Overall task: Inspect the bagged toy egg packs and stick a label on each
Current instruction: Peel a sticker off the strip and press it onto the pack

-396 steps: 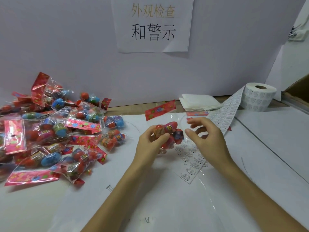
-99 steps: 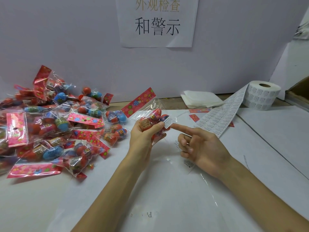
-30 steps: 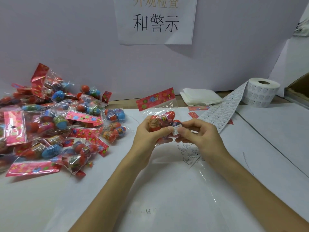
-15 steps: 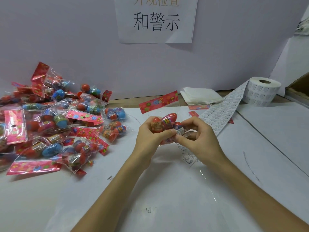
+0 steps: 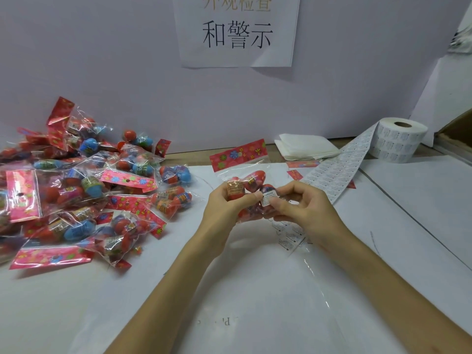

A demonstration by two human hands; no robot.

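I hold one bagged egg pack [image 5: 251, 181] above the middle of the table; its red flowered header card points up and back. My left hand [image 5: 224, 208] grips the pack from the left, thumb across its front. My right hand [image 5: 304, 210] pinches the pack's right side, the thumb pressing a small white warning label [image 5: 268, 198] onto the bag. Red eggs show through the clear film. A strip of labels [image 5: 334, 175] runs from the roll [image 5: 398, 141] at the back right to under my right hand.
A pile of bagged egg packs [image 5: 76, 190] covers the table's left side. Folded white cloths [image 5: 306, 148] lie at the back by the wall. A printed sign [image 5: 237, 29] hangs on the wall. A cardboard box edge [image 5: 457, 129] shows at far right.
A label that sat on my right fingertip now lies on the pack under my right thumb. Both hands have closed round the pack, and its header card has tipped upright.
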